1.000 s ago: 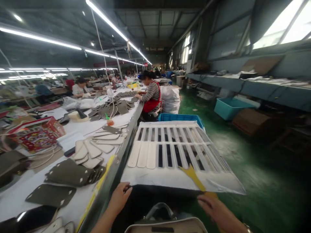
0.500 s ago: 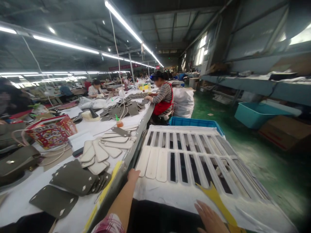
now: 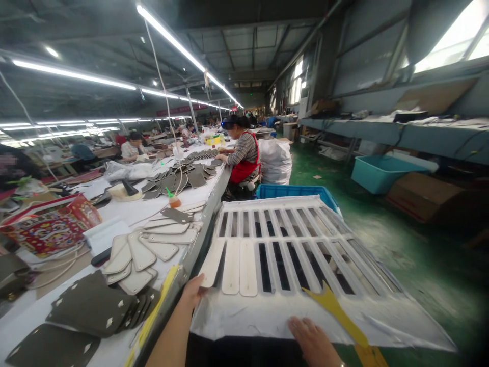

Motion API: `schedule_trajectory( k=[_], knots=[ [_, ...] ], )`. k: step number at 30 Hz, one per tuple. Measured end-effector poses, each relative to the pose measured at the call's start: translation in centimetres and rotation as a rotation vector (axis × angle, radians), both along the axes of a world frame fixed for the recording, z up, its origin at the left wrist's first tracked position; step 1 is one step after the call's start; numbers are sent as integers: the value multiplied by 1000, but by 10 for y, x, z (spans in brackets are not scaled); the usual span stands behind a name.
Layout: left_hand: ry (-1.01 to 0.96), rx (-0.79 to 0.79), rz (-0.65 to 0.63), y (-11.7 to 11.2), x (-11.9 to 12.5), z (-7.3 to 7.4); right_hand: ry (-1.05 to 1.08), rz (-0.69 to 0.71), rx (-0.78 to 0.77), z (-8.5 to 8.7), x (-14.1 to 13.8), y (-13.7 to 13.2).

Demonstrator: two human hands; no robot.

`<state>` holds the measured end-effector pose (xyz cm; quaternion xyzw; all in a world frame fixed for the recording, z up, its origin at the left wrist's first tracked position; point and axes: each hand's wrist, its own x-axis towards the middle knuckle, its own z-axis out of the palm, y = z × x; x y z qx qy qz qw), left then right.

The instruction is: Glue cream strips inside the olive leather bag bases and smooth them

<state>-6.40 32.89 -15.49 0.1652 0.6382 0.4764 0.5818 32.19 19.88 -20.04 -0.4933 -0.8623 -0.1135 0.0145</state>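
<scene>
My left hand [image 3: 194, 290] pinches the lower end of a long, cream-white rounded panel [image 3: 212, 262], which is turned at an angle. Two similar white panels [image 3: 231, 267] lie side by side to its right on a white slotted frame [image 3: 249, 311]. My right hand [image 3: 311, 337] rests palm down near the frame's front edge, fingers stretched out and nothing held. A yellow forked strip [image 3: 338, 308] lies on the frame just right of that hand.
On the long table at left are fanned white panels [image 3: 141, 252], dark grey pieces [image 3: 89, 303], a glue bottle [image 3: 173, 200] and a patterned red bag [image 3: 53, 224]. Blue crate [image 3: 296, 192] stands behind the frame. A co-worker in a red apron [image 3: 244, 160] sits further along.
My left hand has taken the leftmost white panel by its lower end and swung it out of line with its neighbours. My right hand has come forward onto the frame's edge. The view has shifted right.
</scene>
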Motion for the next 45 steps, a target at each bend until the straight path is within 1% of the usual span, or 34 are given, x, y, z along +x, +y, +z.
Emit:
schedule_trajectory(
  k=[2,4,6,8,10,12,16,18,20,22,24,26,28,29,31,32,33,35,36,37,38,39,40,41,43,45],
  knots=[
    [-49,36,30,-9,-5,2,-5,-3,74,0,-1,2],
    [-82,67,45,-14,-3,3,-12,-26,127,-1,-7,8],
    [-115,87,35,-15,6,5,-20,-32,156,-2,-15,16],
    [-158,101,-7,-12,19,9,-20,-15,158,-2,-24,26],
    [-218,129,-57,-9,30,16,-9,-1,145,-2,-30,33],
    [-283,176,-85,-7,36,25,-1,3,135,-2,-33,38],
    [-371,280,-69,-8,39,46,4,-12,106,-1,-35,42],
    [-392,306,-85,-7,47,61,18,-31,72,0,-37,42],
    [-407,311,-145,-1,60,81,21,-57,18,1,-42,42],
    [-422,328,-215,9,74,107,18,-83,-65,2,-45,41],
    [-449,379,-271,16,82,138,43,-97,-151,6,-44,40],
    [-490,446,-312,17,84,168,117,-138,-238,17,-38,40],
    [-514,494,-341,7,82,194,237,-249,-358,38,-30,40],
    [-505,510,-350,-2,81,205,311,-313,-422,53,-26,40],
    [-408,555,-361,-27,83,221,507,-390,-533,93,-21,38],
    [-285,595,-370,-43,86,228,646,-390,-555,117,-21,37],
    [-125,642,-382,-60,91,233,826,-362,-601,143,-22,34],
    [201,725,-407,-98,104,239,1252,-290,-852,195,-29,24],
    [350,757,-430,-117,112,241,1451,-203,-972,219,-34,18],
    [475,784,-458,-135,121,240,1591,-152,-1038,240,-41,10],
    [570,807,-486,-152,130,239,1695,-106,-1070,257,-48,1],
    [644,828,-508,-168,140,237,1773,-66,-1076,271,-56,-9],
    [715,847,-529,-183,150,234,1833,-59,-1048,280,-63,-19],
    [761,861,-556,-198,159,232,1876,-57,-1002,286,-70,-29],
    [775,871,-623,-228,172,230,1928,-65,-892,289,-78,-48],
    [772,863,-729,-258,176,231,1924,-70,-767,285,-75,-64]
  ],
)
